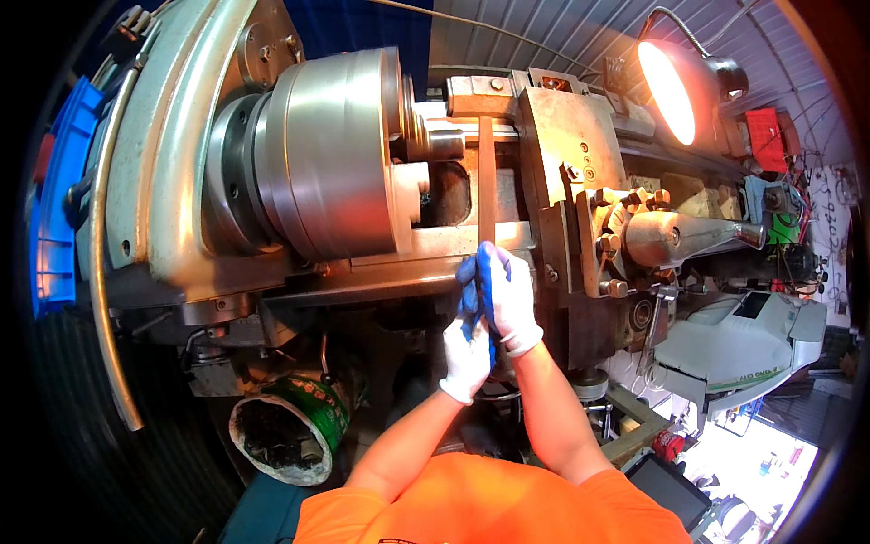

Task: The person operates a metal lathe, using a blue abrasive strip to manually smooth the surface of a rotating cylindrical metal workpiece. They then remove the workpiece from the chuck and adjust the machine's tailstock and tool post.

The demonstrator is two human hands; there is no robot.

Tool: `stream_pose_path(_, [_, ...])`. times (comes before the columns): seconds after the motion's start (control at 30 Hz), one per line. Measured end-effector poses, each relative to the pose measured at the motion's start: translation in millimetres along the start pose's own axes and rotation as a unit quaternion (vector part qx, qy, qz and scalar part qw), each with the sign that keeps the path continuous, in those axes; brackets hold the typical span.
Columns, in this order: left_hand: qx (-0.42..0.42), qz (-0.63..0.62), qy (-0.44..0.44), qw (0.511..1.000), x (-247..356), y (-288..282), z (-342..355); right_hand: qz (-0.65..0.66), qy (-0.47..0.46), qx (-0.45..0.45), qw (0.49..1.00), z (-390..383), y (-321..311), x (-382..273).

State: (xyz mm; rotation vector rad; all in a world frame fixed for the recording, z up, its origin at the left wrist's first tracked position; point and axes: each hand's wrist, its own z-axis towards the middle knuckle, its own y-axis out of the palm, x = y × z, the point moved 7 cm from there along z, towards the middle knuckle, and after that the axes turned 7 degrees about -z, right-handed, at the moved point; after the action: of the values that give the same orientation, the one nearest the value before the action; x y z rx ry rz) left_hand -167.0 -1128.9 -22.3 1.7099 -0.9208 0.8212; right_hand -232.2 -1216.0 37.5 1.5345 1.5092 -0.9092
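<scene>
Bar [487, 181], one long flat brown piece, lies in the head view across the lathe's bed [399, 271], from near its front edge toward its back edge, between chuck [331, 154] and carriage [571, 136]; whether it touches the bed, I cannot tell. Gloved fingers of the right hand [510, 299] are closed around its near end, the thumb along the top. The left hand [466, 331] presses against the right with fingers bent; whether they also grip the bar is hidden. The step in hand looks like steadying or placing the bar in that gap, and the next move seems to call for a firm two-handed hold, kept clear of the chuck. Counted, there are one bar, two hands, one chuck, one carriage and one tool post [591, 249] with at least five bolts [603, 196] and one lever [716, 234]; one lit lamp [666, 91] above the bed's back right corner, one blue crate [68, 195] at far left, and one sack [288, 435] below the bed's front edge.
</scene>
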Motion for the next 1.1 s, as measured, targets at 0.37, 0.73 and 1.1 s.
stream_pose_path(0.37, [0.040,-0.003,0.017,0.999,-10.3,-16.1,-4.3,-0.035,0.014,-0.005,0.999,2.9,7.1,19.6])
stream_pose_path(0.73, [0.030,0.028,0.039,0.998,16.9,-1.3,27.1,-0.069,-0.011,0.008,0.998,29.0,7.0,0.3])
stream_pose_path(1.1, [0.031,0.068,0.051,0.996,30.9,16.6,64.1,-0.010,-0.057,0.003,0.998,54.7,2.2,-38.7])
